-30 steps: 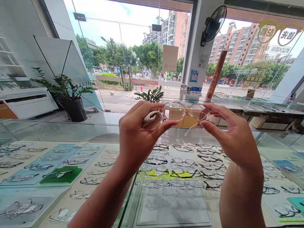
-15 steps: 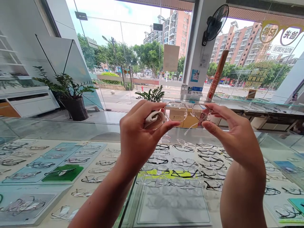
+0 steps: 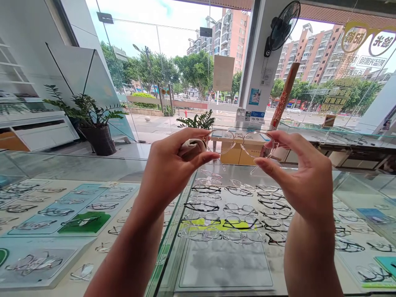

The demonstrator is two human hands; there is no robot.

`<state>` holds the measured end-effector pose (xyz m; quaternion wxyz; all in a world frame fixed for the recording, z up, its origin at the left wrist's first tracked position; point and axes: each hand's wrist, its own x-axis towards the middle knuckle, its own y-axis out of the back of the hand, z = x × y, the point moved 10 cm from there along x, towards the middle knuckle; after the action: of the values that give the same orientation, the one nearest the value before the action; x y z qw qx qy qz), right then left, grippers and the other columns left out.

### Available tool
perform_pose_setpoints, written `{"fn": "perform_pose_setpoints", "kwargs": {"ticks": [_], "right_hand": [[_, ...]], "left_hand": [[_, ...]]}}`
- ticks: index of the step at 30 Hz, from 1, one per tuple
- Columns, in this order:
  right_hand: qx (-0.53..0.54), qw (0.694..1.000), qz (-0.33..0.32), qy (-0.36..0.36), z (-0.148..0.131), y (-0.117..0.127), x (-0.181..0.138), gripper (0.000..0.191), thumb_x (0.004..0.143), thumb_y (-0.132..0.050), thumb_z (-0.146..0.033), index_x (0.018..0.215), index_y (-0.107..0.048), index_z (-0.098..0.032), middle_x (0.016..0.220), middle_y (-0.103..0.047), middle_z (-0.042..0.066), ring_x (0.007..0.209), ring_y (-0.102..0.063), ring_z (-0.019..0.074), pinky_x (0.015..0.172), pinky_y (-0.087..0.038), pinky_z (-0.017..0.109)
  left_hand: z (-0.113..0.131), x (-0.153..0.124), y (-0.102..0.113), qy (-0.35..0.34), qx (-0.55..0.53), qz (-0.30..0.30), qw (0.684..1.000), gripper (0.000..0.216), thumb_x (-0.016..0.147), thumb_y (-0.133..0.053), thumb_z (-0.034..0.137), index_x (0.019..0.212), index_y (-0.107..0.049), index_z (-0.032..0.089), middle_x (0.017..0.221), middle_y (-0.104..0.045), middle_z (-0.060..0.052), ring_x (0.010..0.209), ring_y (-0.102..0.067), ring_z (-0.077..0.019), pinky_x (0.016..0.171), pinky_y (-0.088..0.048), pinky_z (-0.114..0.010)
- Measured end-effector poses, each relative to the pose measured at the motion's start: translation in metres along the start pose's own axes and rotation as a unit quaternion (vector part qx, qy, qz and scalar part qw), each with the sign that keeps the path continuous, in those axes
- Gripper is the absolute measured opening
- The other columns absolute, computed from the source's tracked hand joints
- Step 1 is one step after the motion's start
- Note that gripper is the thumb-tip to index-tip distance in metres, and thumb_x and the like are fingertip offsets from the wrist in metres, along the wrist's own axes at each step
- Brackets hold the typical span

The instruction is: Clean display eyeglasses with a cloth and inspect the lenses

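I hold a pair of clear-framed glasses [image 3: 243,143] up at chest height over a glass display counter [image 3: 102,169]. My left hand [image 3: 170,169] pinches the left side of the frame and also keeps a small pale cleaning cloth [image 3: 189,147] tucked under its fingers. My right hand [image 3: 297,171] pinches the right rim between thumb and fingers. Both temples hang down, unfolded.
Under the counter glass lie several rows of spectacle frames [image 3: 235,206] on trays, with a green card [image 3: 83,222] at the left. Beyond stand a potted plant [image 3: 93,123], a smaller plant [image 3: 196,121], a wall fan [image 3: 280,27] and big shop windows.
Both hands have lifted the glasses a little and shifted them slightly left; the temples now hang more plainly open. The grips are unchanged.
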<state>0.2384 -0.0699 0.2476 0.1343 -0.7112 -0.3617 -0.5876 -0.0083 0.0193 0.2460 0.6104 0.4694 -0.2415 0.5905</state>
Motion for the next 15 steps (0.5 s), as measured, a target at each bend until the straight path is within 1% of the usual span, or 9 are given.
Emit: {"fn": "perform_pose_setpoints", "kwargs": {"ticks": [4, 6, 12, 15], "right_hand": [[0.003, 1.0, 0.002, 0.003, 0.0005, -0.0007, 0.0002, 0.041, 0.094, -0.089, -0.045, 0.129, -0.08, -0.027, 0.109, -0.082, 0.006, 0.104, -0.079, 0.028, 0.103, -0.065, 0.05], [0.003, 1.0, 0.002, 0.005, -0.0002, -0.0009, 0.0006, 0.04, 0.094, -0.09, -0.045, 0.128, -0.08, -0.027, 0.109, -0.082, 0.005, 0.103, -0.079, 0.0278, 0.103, -0.065, 0.05], [-0.004, 1.0, 0.001, 0.004, -0.0029, -0.0009, 0.0006, 0.041, 0.093, -0.091, -0.045, 0.128, -0.081, -0.027, 0.107, -0.083, 0.005, 0.102, -0.079, 0.0275, 0.101, -0.065, 0.049], [-0.004, 1.0, 0.0, -0.001, -0.0019, -0.0012, 0.0004, 0.042, 0.093, -0.091, -0.047, 0.128, -0.081, -0.028, 0.108, -0.083, 0.005, 0.103, -0.079, 0.0283, 0.103, -0.065, 0.05]], "left_hand": [[-0.0041, 0.0011, -0.0009, 0.002, 0.006, -0.01, 1.0, 0.041, 0.085, -0.098, 0.047, 0.116, -0.083, 0.026, 0.076, -0.073, 0.002, 0.054, -0.044, -0.0083, 0.049, -0.037, -0.024], [-0.0058, 0.0013, -0.0003, 0.007, 0.006, -0.012, 1.0, 0.04, 0.084, -0.098, 0.048, 0.115, -0.084, 0.026, 0.078, -0.075, 0.001, 0.054, -0.045, -0.0085, 0.049, -0.038, -0.025], [-0.0049, 0.0012, 0.0005, 0.013, 0.012, -0.018, 1.0, 0.038, 0.085, -0.098, 0.046, 0.115, -0.084, 0.027, 0.069, -0.067, 0.005, 0.052, -0.04, -0.0084, 0.048, -0.037, -0.025], [-0.0031, 0.0004, 0.0009, 0.01, 0.011, -0.011, 1.0, 0.04, 0.085, -0.098, 0.048, 0.115, -0.083, 0.026, 0.068, -0.065, 0.006, 0.052, -0.041, -0.0084, 0.049, -0.037, -0.026]]}}
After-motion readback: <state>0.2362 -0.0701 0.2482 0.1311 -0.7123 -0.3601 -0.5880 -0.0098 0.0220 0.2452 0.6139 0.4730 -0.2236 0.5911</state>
